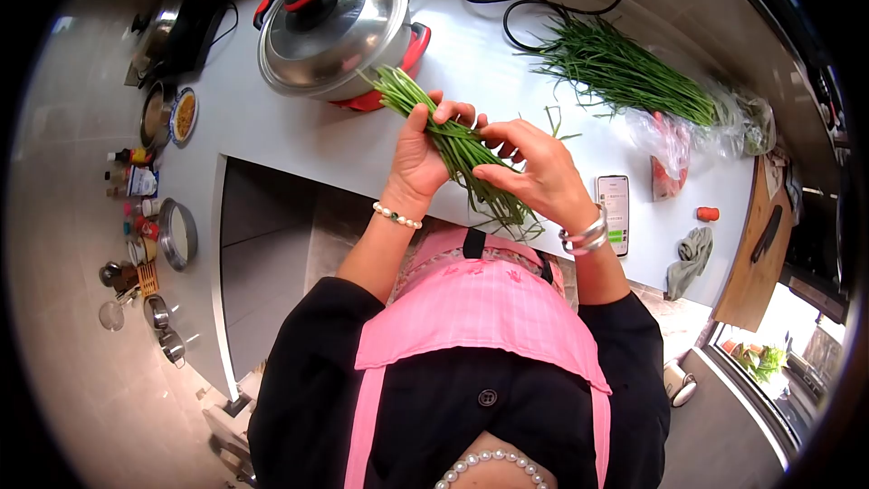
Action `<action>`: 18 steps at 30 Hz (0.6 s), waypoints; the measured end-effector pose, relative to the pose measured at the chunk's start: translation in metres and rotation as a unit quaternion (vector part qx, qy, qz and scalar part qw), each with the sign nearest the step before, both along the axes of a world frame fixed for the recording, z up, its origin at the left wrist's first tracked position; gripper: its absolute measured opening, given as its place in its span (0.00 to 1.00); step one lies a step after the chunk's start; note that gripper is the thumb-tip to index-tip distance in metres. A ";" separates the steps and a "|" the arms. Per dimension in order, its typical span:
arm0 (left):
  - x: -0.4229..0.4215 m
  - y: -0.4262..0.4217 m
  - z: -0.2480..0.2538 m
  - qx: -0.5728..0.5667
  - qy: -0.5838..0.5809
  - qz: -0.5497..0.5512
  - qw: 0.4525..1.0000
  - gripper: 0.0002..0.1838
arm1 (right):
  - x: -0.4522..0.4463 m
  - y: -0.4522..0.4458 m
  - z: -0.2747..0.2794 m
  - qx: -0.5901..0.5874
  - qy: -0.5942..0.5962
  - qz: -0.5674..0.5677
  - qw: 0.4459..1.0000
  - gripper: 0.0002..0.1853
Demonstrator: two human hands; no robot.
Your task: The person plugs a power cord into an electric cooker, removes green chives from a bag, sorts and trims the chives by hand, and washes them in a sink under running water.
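Note:
My left hand [420,156], with a pearl bracelet at the wrist, is closed round a bunch of green garlic chives [463,156]. The pale cut ends point up and left toward the pot, and the leafy tips hang down to the right. My right hand [543,168], with metal bangles, has its curled fingers and thumb on the bunch's right side, gripping some of the strands. A larger pile of garlic chives [625,71] lies on the white counter at the back right, its right end in clear plastic. A few loose strands [558,124] lie near my right hand.
A lidded steel pot [337,32] with red-black handles stands at the back left. A black cord [507,2] runs behind. Right: a phone [613,215], red cap [708,214], grey cloth [691,261], knife [768,234] on a board [748,258]. Bowls and bottles line the left.

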State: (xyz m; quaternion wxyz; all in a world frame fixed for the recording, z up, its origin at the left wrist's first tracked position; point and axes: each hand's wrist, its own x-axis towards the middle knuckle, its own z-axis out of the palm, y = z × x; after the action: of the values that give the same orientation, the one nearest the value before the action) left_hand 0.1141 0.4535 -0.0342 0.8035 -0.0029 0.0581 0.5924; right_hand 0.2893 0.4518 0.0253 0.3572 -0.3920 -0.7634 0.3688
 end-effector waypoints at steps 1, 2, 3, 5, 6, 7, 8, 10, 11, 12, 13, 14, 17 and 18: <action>0.001 0.000 -0.003 -0.010 0.013 -0.005 1.000 0.13 | 0.000 0.002 -0.014 -0.073 0.037 0.009 0.997 0.11; 0.001 0.001 -0.006 -0.020 0.025 -0.009 0.999 0.14 | 0.001 0.007 -0.031 -0.145 0.074 0.019 0.986 0.11; 0.002 0.000 -0.009 -0.030 0.038 -0.014 0.999 0.15 | 0.001 0.011 -0.039 -0.217 0.110 0.028 0.969 0.12; 0.004 0.000 -0.013 -0.023 0.038 -0.021 0.999 0.18 | 0.005 0.018 -0.044 -0.315 0.170 0.043 0.933 0.11; 0.004 0.000 -0.014 -0.021 0.039 -0.025 0.999 0.19 | 0.007 0.019 -0.044 -0.358 0.182 0.040 0.915 0.10; 0.004 -0.001 -0.014 -0.018 0.039 -0.028 0.999 0.21 | 0.008 0.020 -0.044 -0.401 0.194 0.038 0.894 0.09; 0.005 -0.002 -0.014 -0.017 0.047 -0.020 0.999 0.21 | 0.008 0.018 -0.044 -0.410 0.217 0.034 0.885 0.09; 0.008 -0.002 -0.012 -0.014 0.062 -0.005 0.998 0.23 | 0.008 0.017 -0.044 -0.422 0.231 0.031 0.876 0.09; 0.009 -0.003 -0.010 -0.033 0.091 -0.004 0.995 0.23 | 0.008 0.016 -0.044 -0.429 0.238 0.029 0.871 0.09; 0.010 -0.003 -0.007 -0.052 0.120 -0.003 0.991 0.23 | 0.009 0.016 -0.047 -0.395 0.191 0.038 0.898 0.08; 0.010 -0.003 -0.005 -0.070 0.149 -0.002 0.986 0.24 | 0.010 0.015 -0.051 -0.359 0.144 0.047 0.921 0.08; 0.012 -0.004 -0.005 -0.105 0.183 -0.001 0.978 0.24 | 0.013 0.015 -0.053 -0.320 0.096 0.055 0.941 0.08; 0.015 -0.004 -0.012 -0.160 0.273 0.007 0.949 0.26 | 0.025 0.021 -0.054 0.034 -0.225 -0.128 0.965 0.10; 0.014 -0.003 -0.019 -0.144 0.297 0.011 0.944 0.26 | 0.027 0.023 -0.060 0.055 -0.239 -0.150 0.958 0.11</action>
State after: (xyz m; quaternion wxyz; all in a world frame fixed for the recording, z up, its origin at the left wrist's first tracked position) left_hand 0.1283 0.4507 -0.0531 0.7343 0.0570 0.3786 0.5605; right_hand 0.3167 0.4750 -0.0344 0.2367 -0.5582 -0.7781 0.1643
